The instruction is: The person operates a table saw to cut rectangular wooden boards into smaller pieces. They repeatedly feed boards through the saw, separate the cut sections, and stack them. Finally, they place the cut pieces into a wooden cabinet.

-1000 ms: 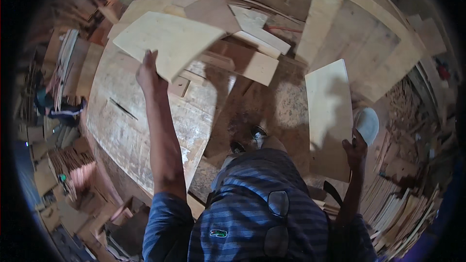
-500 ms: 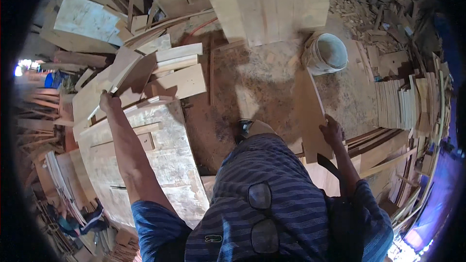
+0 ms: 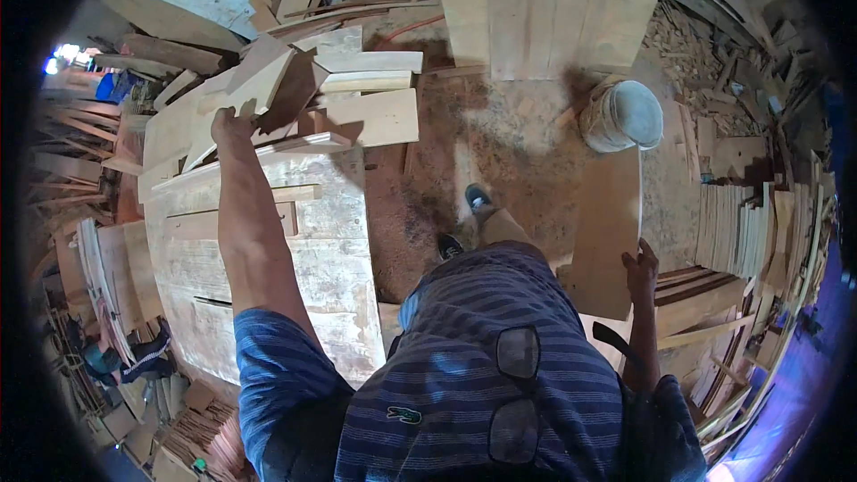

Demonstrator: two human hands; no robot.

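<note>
Fingers closed, my left hand [image 3: 234, 123] grips the near edge of a tilted wooden board [image 3: 261, 87] above a pile of cut boards. Shadow falls on the wood behind that board. On the other side, my right hand [image 3: 641, 270] is closed on the right edge of a flat brown wooden panel [image 3: 607, 223]. This panel reaches from beside my hip towards a whitish bucket [image 3: 636, 116]. Below my left forearm lies a worn, pale-stained worktable [image 3: 312, 281], with a thin wooden strip [image 3: 299, 194] on its top.
Wide planks [image 3: 536, 9] stand ahead. Wood scraps [image 3: 714, 71] heap at the far right, with stacked thin boards [image 3: 736, 228] nearer. My feet [image 3: 479, 198] are on the dusty floor [image 3: 527, 125]. Another person [image 3: 116, 361] is at the lower left.
The board in my left hand has turned, showing more of its broad face. In my right hand, the panel shows wider and flatter. One foot has come forward, and the view has shifted.
</note>
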